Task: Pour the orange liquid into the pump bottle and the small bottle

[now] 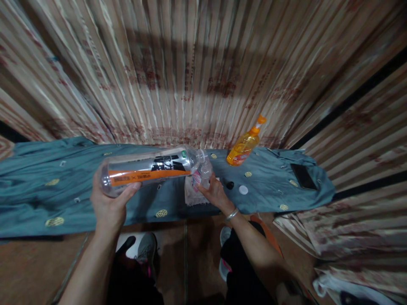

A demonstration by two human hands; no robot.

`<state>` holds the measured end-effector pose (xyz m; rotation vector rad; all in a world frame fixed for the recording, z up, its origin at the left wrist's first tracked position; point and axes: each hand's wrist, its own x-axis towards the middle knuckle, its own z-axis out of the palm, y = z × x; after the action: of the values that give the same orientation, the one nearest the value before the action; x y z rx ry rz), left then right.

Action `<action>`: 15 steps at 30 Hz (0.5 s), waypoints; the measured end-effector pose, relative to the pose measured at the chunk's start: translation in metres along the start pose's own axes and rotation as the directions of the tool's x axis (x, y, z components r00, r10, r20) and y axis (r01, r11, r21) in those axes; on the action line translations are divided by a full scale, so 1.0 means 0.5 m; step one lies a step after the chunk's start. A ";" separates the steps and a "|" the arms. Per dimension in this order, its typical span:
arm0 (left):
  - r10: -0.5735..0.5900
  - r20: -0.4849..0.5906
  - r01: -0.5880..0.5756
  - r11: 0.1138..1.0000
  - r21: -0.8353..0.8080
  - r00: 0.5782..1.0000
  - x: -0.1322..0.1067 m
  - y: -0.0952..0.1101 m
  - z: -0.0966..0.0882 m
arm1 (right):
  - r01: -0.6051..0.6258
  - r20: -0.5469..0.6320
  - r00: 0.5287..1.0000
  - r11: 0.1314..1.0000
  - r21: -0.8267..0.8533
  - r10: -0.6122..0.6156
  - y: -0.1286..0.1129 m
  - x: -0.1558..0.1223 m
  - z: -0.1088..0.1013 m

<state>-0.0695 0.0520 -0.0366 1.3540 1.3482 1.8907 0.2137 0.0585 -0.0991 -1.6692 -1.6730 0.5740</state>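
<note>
Head view: left hand (110,207) is grasping a large bottle (146,169), right hand (216,192) a small bottle (206,169).
The large one is pointing sideways, its neck at the small one's top, above the table (267,197); beyond, a soap bottle (242,148) is standing.

Arms (90,256) extended forward; left hand (110,207) curled in grip; right hand (216,195) angled inward, apparently gripping too.

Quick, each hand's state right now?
Left hand: closed, holding the large labelled bottle near its base.
Right hand: closed, holding the small clear bottle.
</note>
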 end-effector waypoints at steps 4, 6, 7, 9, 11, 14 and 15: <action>-0.002 -0.022 0.001 0.999 -0.035 1.000 0.001 -0.003 0.000 | 0.009 0.011 1.000 1.000 0.026 -0.010 -0.005 -0.002 -0.005; -0.001 -0.017 0.000 0.999 -0.041 1.000 0.001 -0.006 0.000 | -0.006 0.012 1.000 1.000 0.012 0.006 -0.007 -0.002 -0.007; 0.001 -0.014 -0.002 0.999 -0.041 1.000 0.002 -0.006 0.000 | -0.008 0.012 1.000 1.000 0.005 0.008 -0.008 -0.002 -0.007; 0.015 -0.020 -0.016 0.999 -0.038 1.000 0.002 -0.006 0.000 | -0.001 0.010 1.000 1.000 0.000 0.001 -0.009 -0.001 -0.007; 0.022 -0.019 -0.022 0.999 -0.043 1.000 0.002 -0.005 0.000 | 0.001 0.008 1.000 1.000 0.002 -0.001 -0.010 -0.001 -0.006; 0.000 -0.010 0.000 1.000 -0.030 1.000 0.001 -0.001 0.000 | -0.006 0.006 1.000 1.000 0.013 0.006 -0.008 -0.001 -0.006; -0.003 -0.012 0.002 1.000 -0.024 1.000 0.001 0.001 0.001 | 0.001 0.005 1.000 1.000 0.021 -0.001 -0.008 -0.002 -0.006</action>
<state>-0.0692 0.0522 -0.0360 1.3312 1.3286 1.9098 0.2131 0.0570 -0.0946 -1.6530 -1.6657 0.5933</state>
